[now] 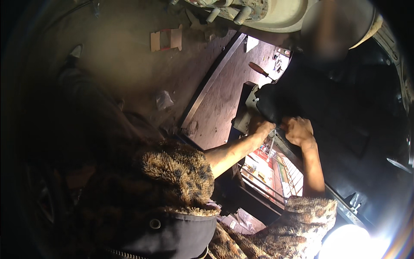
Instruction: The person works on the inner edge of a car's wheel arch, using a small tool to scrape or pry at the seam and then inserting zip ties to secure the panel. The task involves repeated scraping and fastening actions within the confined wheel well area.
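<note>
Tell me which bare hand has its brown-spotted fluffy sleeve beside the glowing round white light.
The right hand: its sleeve borders the light in this view; the left hand has its sleeve well away.

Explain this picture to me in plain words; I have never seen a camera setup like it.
There is no machine here: a person works bare-handed. The view comes from a wide camera worn on the head, looking down; it bends straight edges. The left hand and right hand are close together at the edge of a large black panel; whether they hold something small, I cannot tell. Beyond them shows an orange-handled tool. On the floor lie a cardboard piece and some clear plastic.
</note>
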A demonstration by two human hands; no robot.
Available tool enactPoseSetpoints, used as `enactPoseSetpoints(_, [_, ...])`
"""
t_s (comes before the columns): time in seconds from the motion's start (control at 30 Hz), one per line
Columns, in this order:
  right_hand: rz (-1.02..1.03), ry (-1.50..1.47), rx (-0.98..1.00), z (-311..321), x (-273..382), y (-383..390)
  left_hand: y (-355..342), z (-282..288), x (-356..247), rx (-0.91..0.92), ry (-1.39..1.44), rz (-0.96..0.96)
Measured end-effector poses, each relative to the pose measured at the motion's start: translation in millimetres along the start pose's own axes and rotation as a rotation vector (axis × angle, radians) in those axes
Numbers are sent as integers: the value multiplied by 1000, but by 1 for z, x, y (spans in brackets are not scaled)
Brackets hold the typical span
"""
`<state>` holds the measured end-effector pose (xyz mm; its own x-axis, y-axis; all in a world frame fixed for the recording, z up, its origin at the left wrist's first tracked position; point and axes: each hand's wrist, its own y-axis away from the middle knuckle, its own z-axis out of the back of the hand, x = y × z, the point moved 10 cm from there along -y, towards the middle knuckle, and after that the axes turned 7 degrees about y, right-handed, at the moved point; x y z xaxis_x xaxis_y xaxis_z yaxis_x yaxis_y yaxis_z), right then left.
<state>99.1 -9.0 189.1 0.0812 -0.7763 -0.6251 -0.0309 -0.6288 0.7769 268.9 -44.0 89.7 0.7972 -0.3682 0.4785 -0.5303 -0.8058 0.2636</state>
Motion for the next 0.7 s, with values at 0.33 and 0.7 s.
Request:
enactPoseSetpoints(0.33, [74, 131, -397, 0, -7, 24, -27, -12, 14, 145, 162, -19])
enactPoseSetpoints(0.7, [11, -73, -299, 15, -5, 11, 11, -18, -7, 41, 34, -32])
